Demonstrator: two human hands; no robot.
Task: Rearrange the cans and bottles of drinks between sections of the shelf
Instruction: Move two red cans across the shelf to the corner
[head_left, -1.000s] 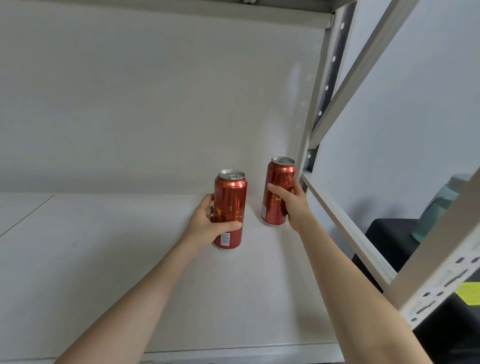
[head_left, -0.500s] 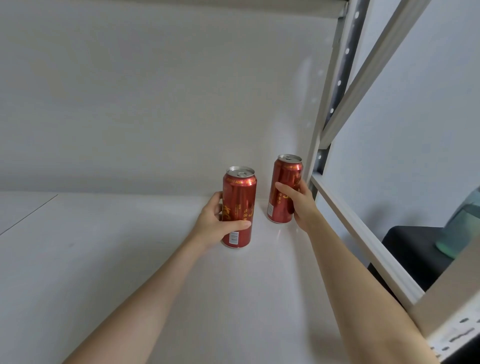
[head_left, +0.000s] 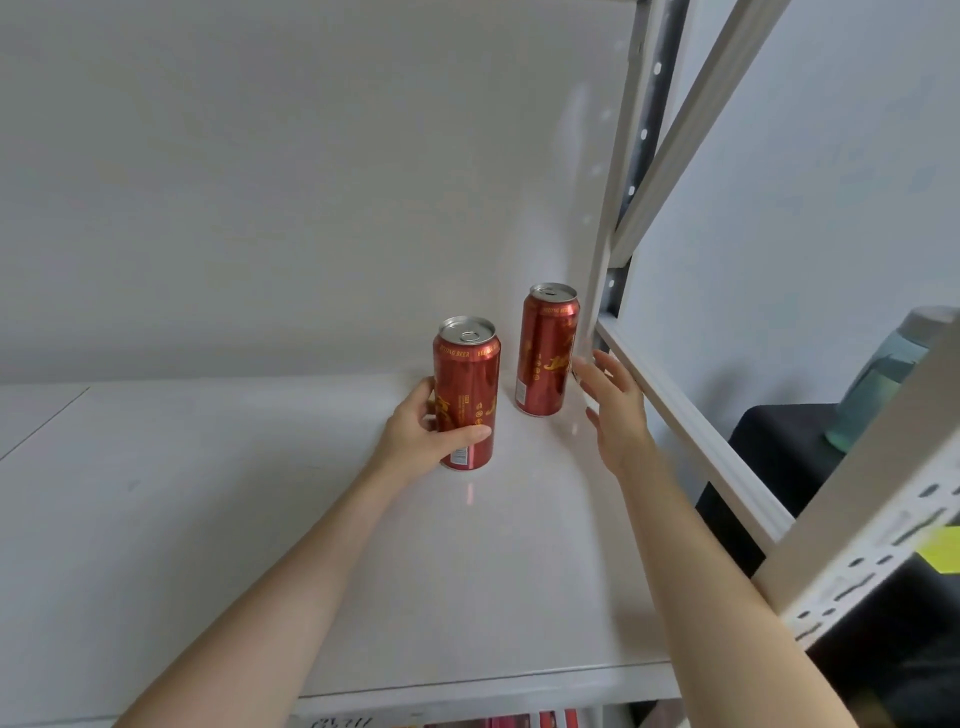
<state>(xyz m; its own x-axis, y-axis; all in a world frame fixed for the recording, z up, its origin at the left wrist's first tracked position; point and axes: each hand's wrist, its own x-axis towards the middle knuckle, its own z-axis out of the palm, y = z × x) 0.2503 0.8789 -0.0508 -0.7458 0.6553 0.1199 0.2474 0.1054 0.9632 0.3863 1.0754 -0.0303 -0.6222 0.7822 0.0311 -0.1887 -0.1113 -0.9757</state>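
The far can stands in the back corner of the shelf; it looks placed. The right hand is loose just beside it, holding nothing. The left hand wraps the near can, which may need setting down or moving.

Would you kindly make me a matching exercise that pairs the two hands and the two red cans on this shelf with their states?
1. left hand
2. right hand
3. nearer can
4. farther can

A. stands ungripped at the back
B. fingers straight, holds nothing
C. held by fingers and thumb
D. curled round a can

Pairs: 1-D, 2-B, 3-C, 4-A.
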